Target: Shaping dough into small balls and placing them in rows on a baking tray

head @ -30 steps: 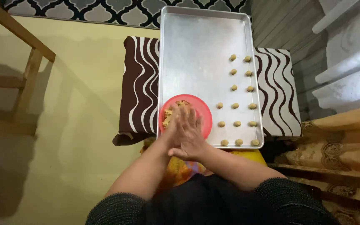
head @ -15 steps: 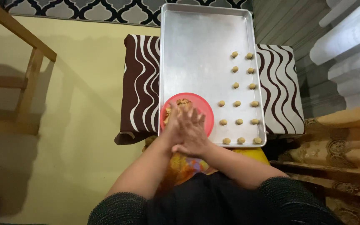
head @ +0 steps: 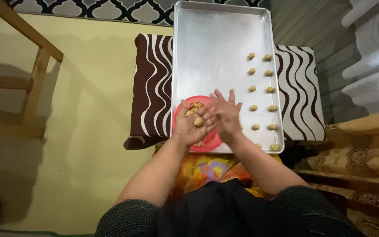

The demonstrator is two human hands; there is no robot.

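Note:
A small ball of dough (head: 198, 122) lies on the upturned palm of my left hand (head: 188, 127). Just to its right is my right hand (head: 225, 113), fingers spread, its palm facing the ball. Both hands hover over a red bowl (head: 212, 139) with more dough (head: 194, 106) in it. The bowl stands on the near left corner of a large silver baking tray (head: 211, 48). Several dough balls (head: 259, 90) sit in two columns along the tray's right side.
The tray rests on a low table under a brown and white wavy-striped cloth (head: 152, 83). A wooden frame (head: 31, 74) stands at the left over a yellow floor (head: 80, 145). Patterned fabric (head: 356, 158) lies at the right.
My palms were pressed together over the bowl. They have parted, and the dough ball now shows on the left palm. The view has shifted slightly.

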